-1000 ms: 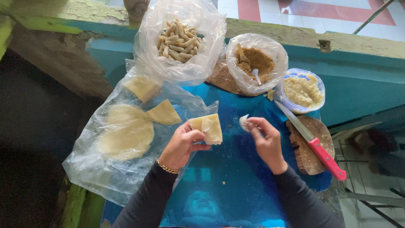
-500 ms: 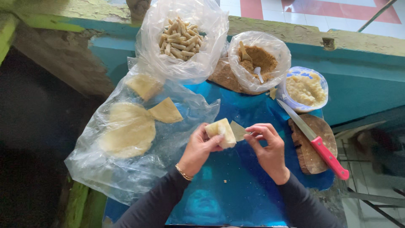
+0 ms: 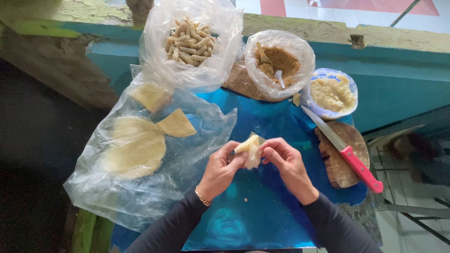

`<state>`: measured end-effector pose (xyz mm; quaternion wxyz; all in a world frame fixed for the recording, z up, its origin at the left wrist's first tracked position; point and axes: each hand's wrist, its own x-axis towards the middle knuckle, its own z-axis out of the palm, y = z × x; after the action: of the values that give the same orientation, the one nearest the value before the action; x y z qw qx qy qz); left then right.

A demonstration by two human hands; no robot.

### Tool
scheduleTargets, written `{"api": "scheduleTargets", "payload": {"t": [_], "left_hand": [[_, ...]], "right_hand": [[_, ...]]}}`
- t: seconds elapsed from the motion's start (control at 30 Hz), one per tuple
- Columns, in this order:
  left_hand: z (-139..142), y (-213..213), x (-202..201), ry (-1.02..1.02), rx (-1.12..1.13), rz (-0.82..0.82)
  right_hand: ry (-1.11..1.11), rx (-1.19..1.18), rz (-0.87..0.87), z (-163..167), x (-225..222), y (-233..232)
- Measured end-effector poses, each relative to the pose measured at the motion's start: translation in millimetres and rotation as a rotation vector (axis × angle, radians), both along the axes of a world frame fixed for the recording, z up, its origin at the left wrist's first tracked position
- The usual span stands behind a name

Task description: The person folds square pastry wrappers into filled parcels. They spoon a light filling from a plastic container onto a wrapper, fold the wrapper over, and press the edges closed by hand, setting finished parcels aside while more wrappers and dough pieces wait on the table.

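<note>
My left hand (image 3: pixel 220 169) and my right hand (image 3: pixel 287 165) meet over the blue sheet (image 3: pixel 243 220) and together pinch a small pale wrapper (image 3: pixel 249 151) that is folded into a roll. Both sets of fingertips press on it from either side. To the left lies a clear plastic bag (image 3: pixel 140 187) with round and cut pale wrappers (image 3: pixel 136 147) on it.
At the back stand a clear bag of finished rolls (image 3: pixel 190 44), a bag of brown crumbly filling (image 3: pixel 280 61) with spoons in it, and a bowl of pale mash (image 3: pixel 332 93). A pink-handled knife (image 3: pixel 347 154) lies across a round wooden board (image 3: pixel 344 161) on the right.
The hands have come together at the centre. The flat triangular wrapper held by the left hand a second ago is now folded up between both hands.
</note>
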<state>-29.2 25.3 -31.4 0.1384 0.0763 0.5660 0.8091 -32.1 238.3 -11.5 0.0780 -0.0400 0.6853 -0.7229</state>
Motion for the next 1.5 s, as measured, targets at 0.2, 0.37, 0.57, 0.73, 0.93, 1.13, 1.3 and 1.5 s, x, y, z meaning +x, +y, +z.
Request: {"api": "scheduleTargets", "payload": {"t": [0.2,0.37,0.57,0.73,0.93,1.13,1.3,1.5], "left_hand": [[21,9,13,0.323,-0.236,0.210],[30,6,13,0.296,-0.197,0.193],[31,4,13,0.255,-0.191,0.130],[23,1,10,0.178,-0.210,0.127],[10,-16,-4,0.021,-0.039,0.123],[20,-56,-39,-0.103,-0.084,0.344],[40,-52,-25,0.474,-0.856,0.741],[28,12,15,0.048,-0.093,-0.007]], "right_hand": [[0.456,0.421,-0.169,1,12,-17],[-0.036,-0.182,-0.069,2,7,0],[-0.109,-0.328,-0.016,-18,5,5],[-0.268,-0.432,-0.064,-15,-7,21],[-0.337,-0.505,-0.102,-4,-14,31],[-0.263,-0.519,-0.102,-3,-14,38],[-0.206,-0.397,-0.058,-2,-6,26],[0.397,0.392,-0.096,8,16,-15]]}}
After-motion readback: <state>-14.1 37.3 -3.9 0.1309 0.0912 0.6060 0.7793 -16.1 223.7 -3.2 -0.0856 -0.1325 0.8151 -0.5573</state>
